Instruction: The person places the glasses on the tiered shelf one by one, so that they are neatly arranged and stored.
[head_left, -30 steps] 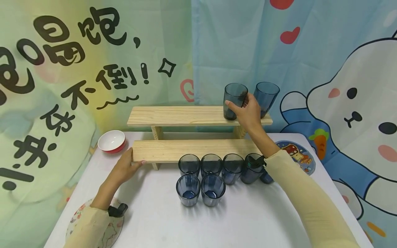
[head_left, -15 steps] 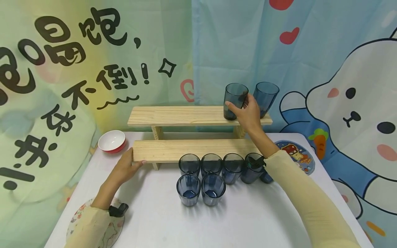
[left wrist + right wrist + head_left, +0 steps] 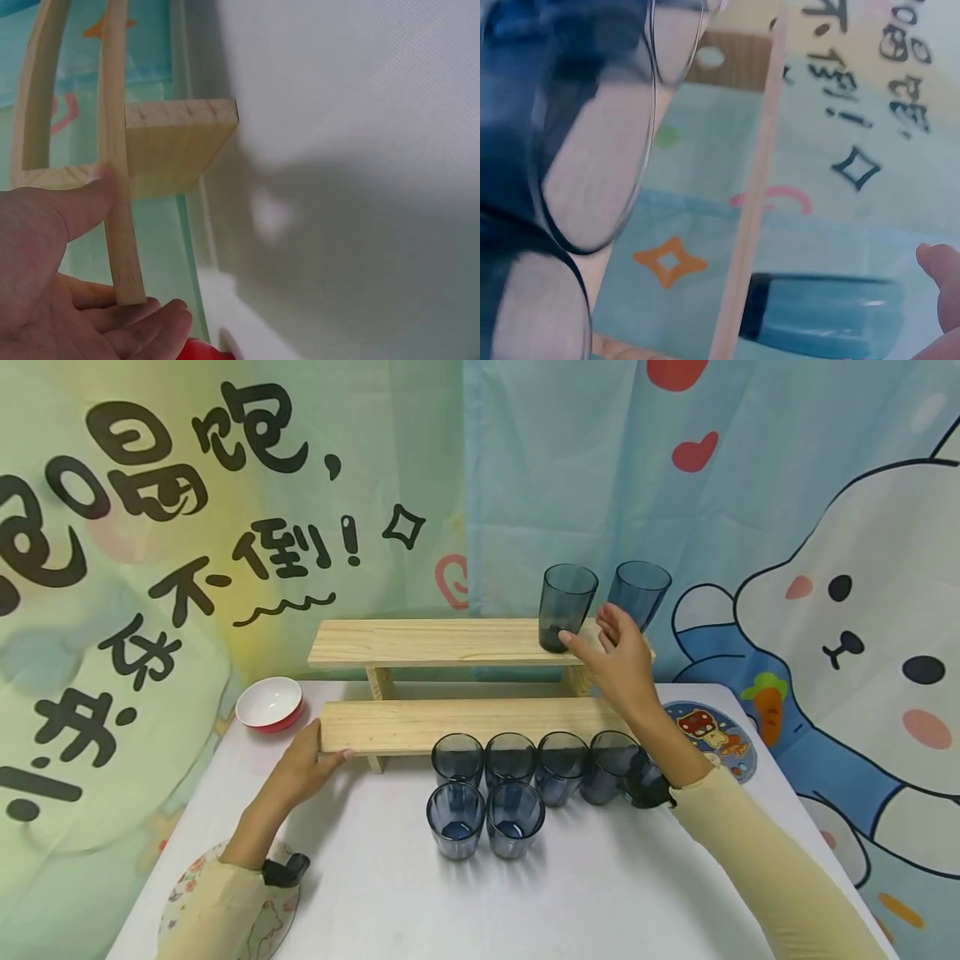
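My left hand grips the left end of a two-tier wooden shelf. In the left wrist view the thumb lies on one face of the lower board, with fingers around its end. My right hand is beside a blue-tinted drinking glass standing upright on the upper tier, its fingers loosely spread and holding nothing. A second such glass stands to the right, partly hidden by that hand. In the right wrist view, the fingertips appear apart from a glass.
Several matching glasses stand in two rows on the white table before the lower tier; my right wrist partly covers the rightmost. A red-and-white bowl sits at left. A round blue patterned mat lies at right, another round mat under my left forearm.
My right hand has let go of the glass on the upper tier and drawn back slightly to the right and down. The glass stays in place. My left hand has not moved.
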Motion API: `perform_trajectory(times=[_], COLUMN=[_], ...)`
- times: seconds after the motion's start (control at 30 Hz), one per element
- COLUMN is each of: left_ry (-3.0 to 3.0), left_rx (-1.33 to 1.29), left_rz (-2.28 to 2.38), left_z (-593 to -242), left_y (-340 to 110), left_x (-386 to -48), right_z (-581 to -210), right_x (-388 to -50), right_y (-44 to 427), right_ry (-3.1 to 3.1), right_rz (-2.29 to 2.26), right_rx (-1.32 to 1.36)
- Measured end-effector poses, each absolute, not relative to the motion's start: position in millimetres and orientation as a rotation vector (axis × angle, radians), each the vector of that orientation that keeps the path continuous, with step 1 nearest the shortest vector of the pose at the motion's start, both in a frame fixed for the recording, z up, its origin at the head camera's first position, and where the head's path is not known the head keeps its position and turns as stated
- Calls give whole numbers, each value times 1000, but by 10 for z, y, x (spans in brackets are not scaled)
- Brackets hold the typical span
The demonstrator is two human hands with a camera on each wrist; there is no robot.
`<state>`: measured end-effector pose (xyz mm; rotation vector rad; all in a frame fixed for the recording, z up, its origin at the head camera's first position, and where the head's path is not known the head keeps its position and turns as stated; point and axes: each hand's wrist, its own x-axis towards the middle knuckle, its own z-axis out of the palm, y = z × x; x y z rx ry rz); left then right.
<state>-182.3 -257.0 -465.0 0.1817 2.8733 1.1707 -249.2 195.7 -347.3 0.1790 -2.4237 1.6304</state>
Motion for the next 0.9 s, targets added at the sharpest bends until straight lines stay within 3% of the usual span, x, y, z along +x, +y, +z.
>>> perform_trajectory(times=[0.33, 0.53, 0.9], left_ry=[2861, 2863, 2878], left_rx=[171, 203, 192], left_rz=[1165, 1183, 1139], left_z=[-4651, -4650, -4647], left_y=[-2581, -2578, -2588], left_x=[-1827, -1847, -1845], right_z=[-3652, -3870, -4422], right_x=[-1716, -1306, -953], right_y=[1950, 1937, 1939], right_ry=[-2535, -2741, -2867], right_rz=[1746, 1569, 1690], right_rx=[377, 407, 422])
